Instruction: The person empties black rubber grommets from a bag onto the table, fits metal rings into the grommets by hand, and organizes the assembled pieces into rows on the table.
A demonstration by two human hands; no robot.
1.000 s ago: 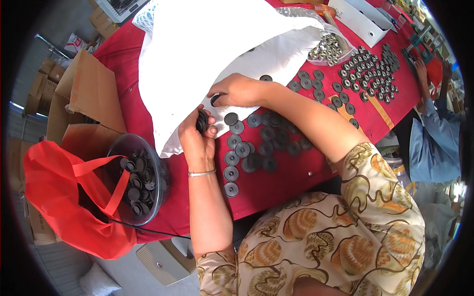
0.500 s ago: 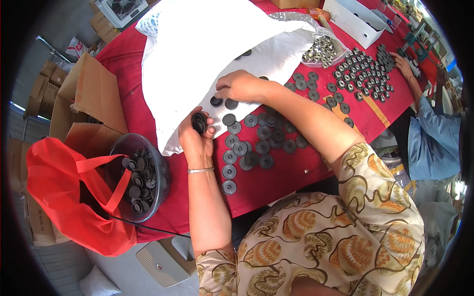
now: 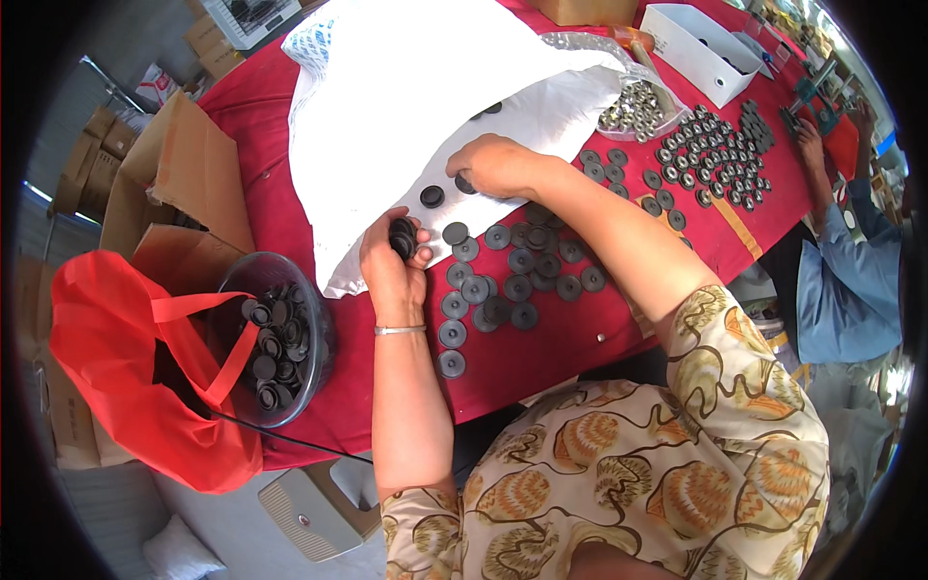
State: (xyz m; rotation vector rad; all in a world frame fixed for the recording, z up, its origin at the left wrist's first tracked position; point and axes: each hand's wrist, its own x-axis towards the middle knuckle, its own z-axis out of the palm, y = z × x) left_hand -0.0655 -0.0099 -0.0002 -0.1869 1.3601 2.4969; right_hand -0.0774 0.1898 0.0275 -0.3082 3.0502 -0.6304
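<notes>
My left hand (image 3: 391, 259) is closed around a small stack of black round discs (image 3: 403, 237), held just above the red tablecloth (image 3: 570, 343). My right hand (image 3: 498, 164) rests on the edge of a large white sack (image 3: 416, 106), fingers on a black disc (image 3: 465, 184). Another single disc (image 3: 432, 196) lies on the sack between my hands. Several loose black discs (image 3: 507, 275) lie spread on the cloth below my right forearm.
A dark bowl (image 3: 314, 329) of black discs sits in a red bag (image 3: 116, 377) at the left edge. Cardboard boxes (image 3: 174, 184) stand beyond it. A clear bag of metal rings (image 3: 633, 106), rows of assembled discs (image 3: 720, 155), a white tray (image 3: 701, 39) and another person's arm (image 3: 831, 184) lie at the right.
My right hand has slid up and right along the sack's edge onto a disc. My left hand keeps its stack, held a little higher.
</notes>
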